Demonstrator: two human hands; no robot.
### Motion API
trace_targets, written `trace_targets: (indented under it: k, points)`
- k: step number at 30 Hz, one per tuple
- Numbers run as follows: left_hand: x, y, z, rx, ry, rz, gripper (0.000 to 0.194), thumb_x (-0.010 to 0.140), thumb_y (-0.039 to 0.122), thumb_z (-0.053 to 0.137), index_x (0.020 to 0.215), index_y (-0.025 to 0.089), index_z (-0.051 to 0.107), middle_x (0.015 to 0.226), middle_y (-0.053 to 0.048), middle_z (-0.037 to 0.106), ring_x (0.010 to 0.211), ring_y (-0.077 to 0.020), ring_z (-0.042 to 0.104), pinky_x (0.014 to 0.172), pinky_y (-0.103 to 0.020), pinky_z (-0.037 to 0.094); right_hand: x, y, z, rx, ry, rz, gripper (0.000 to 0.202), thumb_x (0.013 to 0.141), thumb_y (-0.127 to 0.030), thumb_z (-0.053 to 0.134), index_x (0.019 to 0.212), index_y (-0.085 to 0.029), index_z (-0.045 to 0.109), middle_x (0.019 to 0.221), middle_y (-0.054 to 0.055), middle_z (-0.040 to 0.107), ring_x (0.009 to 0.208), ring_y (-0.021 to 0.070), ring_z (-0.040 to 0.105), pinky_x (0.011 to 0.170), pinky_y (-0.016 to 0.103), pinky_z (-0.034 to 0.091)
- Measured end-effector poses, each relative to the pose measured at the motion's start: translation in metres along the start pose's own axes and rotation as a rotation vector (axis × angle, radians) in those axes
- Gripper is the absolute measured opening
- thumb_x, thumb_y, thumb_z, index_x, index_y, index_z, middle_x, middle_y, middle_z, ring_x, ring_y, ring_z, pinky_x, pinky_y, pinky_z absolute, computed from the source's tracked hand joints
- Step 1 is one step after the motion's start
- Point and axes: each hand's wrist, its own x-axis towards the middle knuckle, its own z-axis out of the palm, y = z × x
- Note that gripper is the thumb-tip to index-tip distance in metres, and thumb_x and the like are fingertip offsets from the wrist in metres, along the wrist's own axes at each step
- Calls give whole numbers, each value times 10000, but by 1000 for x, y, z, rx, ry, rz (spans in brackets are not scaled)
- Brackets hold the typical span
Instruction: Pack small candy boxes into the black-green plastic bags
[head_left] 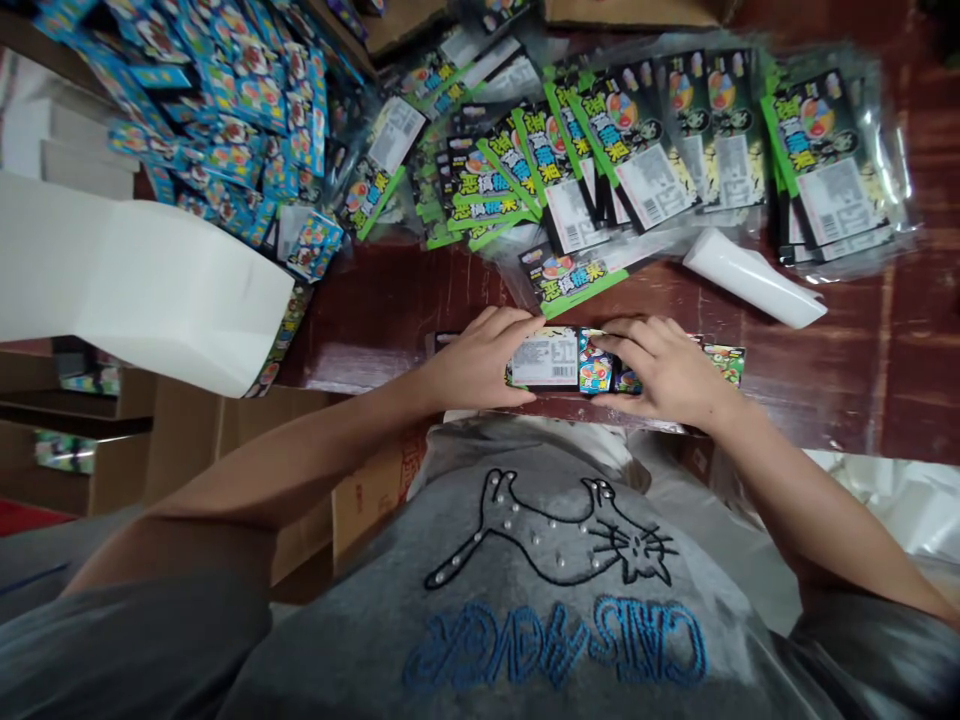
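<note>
Near the table's front edge, my left hand (491, 360) grips the left part of a flat black candy package (545, 358) with a white barcode label, thumb along the near edge and fingers along the far edge. My right hand (660, 370) is closed over small colourful candy packets (595, 362) at the package's right end. A green and white printed end (726, 364) sticks out beyond that hand. My palm and fingers hide much of what lies under them. Just behind my hands lies a black and green candy bag (574, 278).
Several similar bags in clear wrap (592, 150) lie across the back of the dark red table (360, 330). Blue candy packets (240, 120) are heaped at back left, beside a white curved sheet (150, 280). A rolled white plastic piece (754, 278) lies to the right. Cardboard boxes (120, 470) stand below left.
</note>
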Motion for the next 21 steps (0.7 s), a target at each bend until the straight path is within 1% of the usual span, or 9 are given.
trace_targets:
  k: [2,4,6,7,8,10,13,17,21]
  points:
    - [4,-2,1,-6,-15,34,950,771,374,856,1607,167,455,1514,-171,553,1410,-365,517,1258,-537,425,1,1,-1,35,0,-25,724,973,-744,598,1473,-220,584,1407,164,700,1281,371,649,1131,590,513]
    - [7,-4,2,-6,-27,52,938,789,386,843,1613,173,449,1522,-168,544,1417,-361,509,1259,-529,421,-3,3,-7,47,18,-40,877,936,-813,586,1551,-193,518,1477,189,666,1380,383,615,1266,637,399]
    - [9,-5,2,8,-32,49,943,799,418,845,1617,169,447,1525,-171,541,1412,-369,508,1250,-536,422,-14,7,-18,19,30,-9,1094,859,-906,579,1648,-168,401,1624,235,540,1500,432,519,1326,711,266]
    - [10,-6,2,19,-33,42,953,797,435,852,1618,170,448,1525,-172,541,1404,-376,510,1243,-545,423,-21,10,-23,-1,21,23,1167,828,-932,585,1682,-172,350,1678,245,474,1539,463,467,1324,751,224]
    - [10,-6,1,27,-34,36,964,791,448,860,1618,171,450,1523,-172,543,1396,-383,513,1237,-554,422,-27,13,-28,-17,6,56,1183,821,-934,595,1702,-194,320,1698,238,451,1552,481,442,1315,783,200]
    - [12,-6,1,33,-38,29,972,782,457,872,1614,171,459,1522,-173,544,1386,-392,513,1231,-565,419,-38,19,-33,-17,-21,94,1060,881,-858,617,1707,-261,327,1637,189,540,1509,462,495,1309,805,180]
    - [14,-5,0,9,-49,35,950,793,438,867,1610,162,465,1542,-179,524,1416,-387,488,1255,-552,397,-41,29,-30,44,-33,99,851,952,-714,646,1667,-320,407,1501,122,662,1406,393,602,1333,773,166]
    - [15,-8,-1,-27,-89,66,961,795,432,865,1627,186,452,1555,-165,515,1437,-372,476,1273,-538,392,-34,44,-29,179,-29,64,799,915,-692,703,1592,-305,527,1499,125,660,1388,374,633,1334,755,175]
    - [14,-11,0,-52,-75,25,1007,770,448,881,1645,218,438,1557,-154,514,1437,-379,480,1267,-554,410,-35,49,-42,312,-61,5,754,902,-630,754,1555,-296,580,1500,119,666,1411,352,631,1332,694,273]
